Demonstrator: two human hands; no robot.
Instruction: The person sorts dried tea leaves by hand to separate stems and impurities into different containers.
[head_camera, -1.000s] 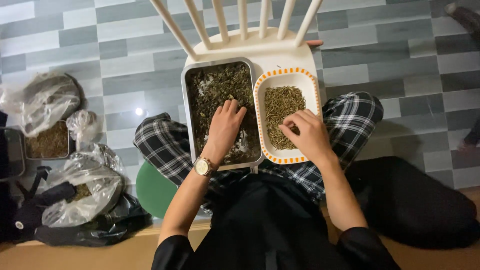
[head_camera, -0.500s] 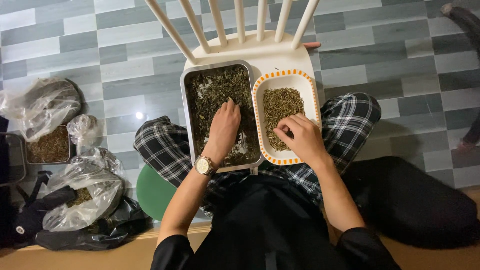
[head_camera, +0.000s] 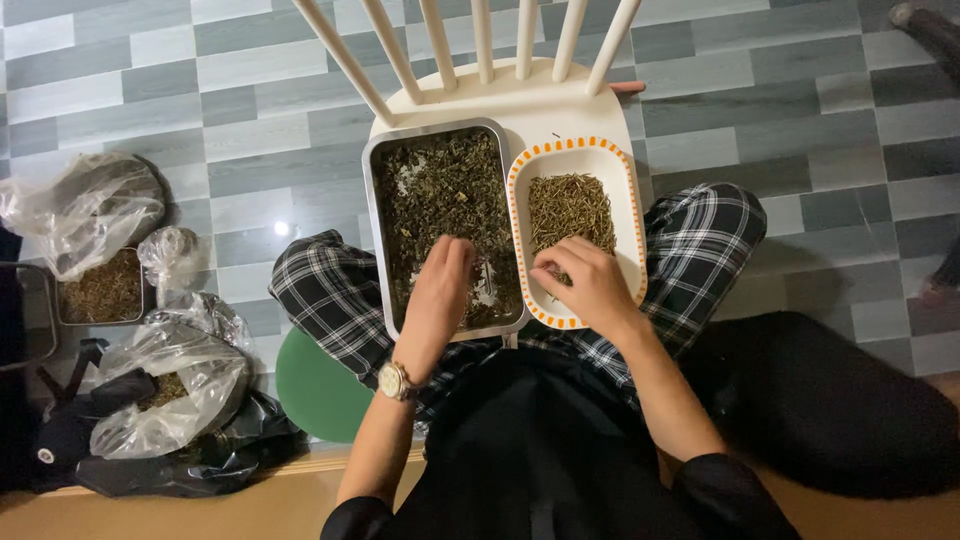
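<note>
Head view: sorting under way on a white chair (head_camera: 560, 100); left hand (head_camera: 440, 285) rakes loose-fingered through metal tray (head_camera: 380, 240), right hand (head_camera: 585, 280) pinches sprigs in orange-rimmed dish (head_camera: 625, 200).

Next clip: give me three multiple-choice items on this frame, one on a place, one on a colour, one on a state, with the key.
1. Where does the metal tray sit?
A. on the floor
B. on the white chair seat
C. on the green stool

2. What colour is the pattern round the white dish rim?
A. blue
B. orange
C. black

3. What is the left hand doing?
A. lying in the dark dried leaves
B. gripping a plastic bag
C. hanging off the tray

Key: 1 B, the tray lies below the chair's spindles; 2 B, orange marks ring the rim; 3 A, its fingers rest among the leaves.
</note>
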